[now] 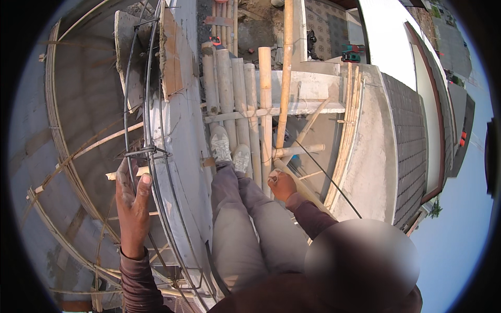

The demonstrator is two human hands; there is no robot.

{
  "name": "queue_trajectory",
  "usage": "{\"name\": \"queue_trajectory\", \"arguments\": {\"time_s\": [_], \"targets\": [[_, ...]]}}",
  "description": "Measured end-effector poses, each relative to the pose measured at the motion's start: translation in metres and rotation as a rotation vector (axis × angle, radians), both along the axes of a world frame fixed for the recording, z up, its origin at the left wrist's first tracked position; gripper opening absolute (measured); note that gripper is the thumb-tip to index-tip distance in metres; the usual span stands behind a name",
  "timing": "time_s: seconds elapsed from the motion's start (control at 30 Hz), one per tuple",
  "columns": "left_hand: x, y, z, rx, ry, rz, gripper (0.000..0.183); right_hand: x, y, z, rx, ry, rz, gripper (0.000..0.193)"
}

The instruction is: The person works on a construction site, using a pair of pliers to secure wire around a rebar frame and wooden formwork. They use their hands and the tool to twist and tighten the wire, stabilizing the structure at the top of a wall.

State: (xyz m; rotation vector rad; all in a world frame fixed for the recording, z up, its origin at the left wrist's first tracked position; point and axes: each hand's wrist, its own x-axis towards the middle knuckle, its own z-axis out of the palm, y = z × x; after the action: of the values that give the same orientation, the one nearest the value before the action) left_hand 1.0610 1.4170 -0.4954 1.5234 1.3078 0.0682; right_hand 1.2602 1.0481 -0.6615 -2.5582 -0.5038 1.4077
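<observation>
My left hand (134,204) is beside a cage of thin steel reinforcing bars (148,120). Its fingers are stretched out and its thumb stands apart, with one bar running through the gap between them. Just above the thumb, a tied stirrup (148,151) crosses the bars, and the end of a bamboo stick (127,173) shows by the fingers. My right hand (283,187) is closed next to the bamboo poles on the right. Whatever it may hold is too small to make out.
Under my shoes (221,143) lies a walkway of bamboo poles (238,86), tied to a crosspiece (308,108). A pale concrete beam (182,172) runs on the left, beside bamboo scaffolding (57,167). A green power tool (353,52) stands on a far ledge. A dark rod (334,182) slants at right.
</observation>
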Motion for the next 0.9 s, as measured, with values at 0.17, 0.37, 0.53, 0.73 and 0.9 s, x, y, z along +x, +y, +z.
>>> {"name": "queue_trajectory", "arguments": {"time_s": [0.17, 0.37, 0.53, 0.73, 0.9], "targets": [[0.003, 0.005, -0.012, -0.001, 0.062, -0.097, 0.057, -0.081, -0.084, 0.001, -0.477, 0.381, 0.371, 0.070], [0.006, 0.002, -0.020, 0.078, 0.092, -0.140, 0.065, -0.072, -0.078, 0.040, -0.364, 0.505, 0.236, 0.086], [-0.047, 0.029, -0.069, 0.140, 0.119, -0.394, 0.056, -0.071, -0.068, 0.092, -0.345, 0.397, 0.110, 0.075], [-0.034, 0.039, -0.081, 0.210, 0.131, -0.508, 0.055, -0.064, -0.041, 0.194, -0.070, 0.268, -0.007, 0.051], [-0.043, 0.059, -0.103, 0.310, 0.407, -0.555, 0.046, -0.054, -0.063, 0.333, 0.332, 0.158, -0.472, 0.041]]}}
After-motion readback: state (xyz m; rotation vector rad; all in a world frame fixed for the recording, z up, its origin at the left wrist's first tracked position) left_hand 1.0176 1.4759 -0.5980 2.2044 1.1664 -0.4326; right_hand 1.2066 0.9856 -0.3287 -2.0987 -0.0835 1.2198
